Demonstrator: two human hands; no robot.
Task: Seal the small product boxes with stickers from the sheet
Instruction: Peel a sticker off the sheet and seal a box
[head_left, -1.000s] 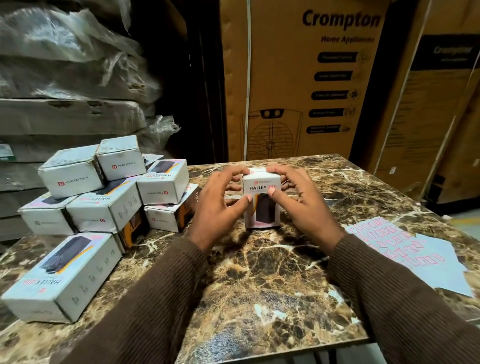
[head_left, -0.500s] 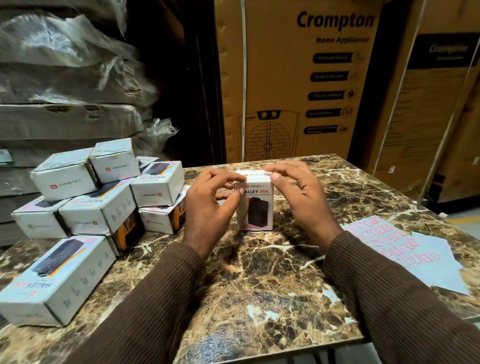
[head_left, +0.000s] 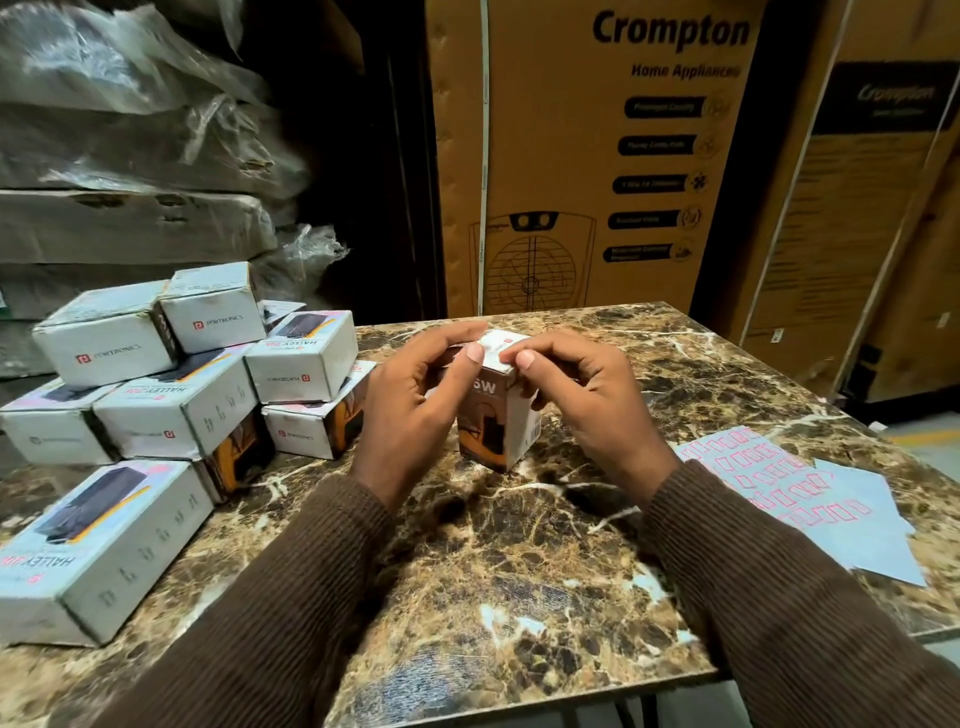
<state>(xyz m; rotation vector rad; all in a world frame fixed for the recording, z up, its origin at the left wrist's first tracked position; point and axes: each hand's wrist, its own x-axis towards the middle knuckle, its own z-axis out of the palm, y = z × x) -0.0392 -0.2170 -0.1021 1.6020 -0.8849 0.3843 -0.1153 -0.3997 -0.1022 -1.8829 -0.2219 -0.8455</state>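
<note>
A warehouse: tall appliance cartons (head_left: 592, 156) and plastic-wrapped stock (head_left: 130, 156) behind a marble table (head_left: 519, 571)

Nine small boxes (head_left: 498, 415), one sticker sheet (head_left: 779, 478).

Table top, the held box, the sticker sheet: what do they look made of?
Table top: looks like polished marble or a marble-look slab; brown with white veins, slight sheen. Held box gripped by left hand and right hand: printed paperboard, matte, folded edges. Sticker sheet: thin pale paper backing with pink-outlined labels; corners lie flat.
</note>
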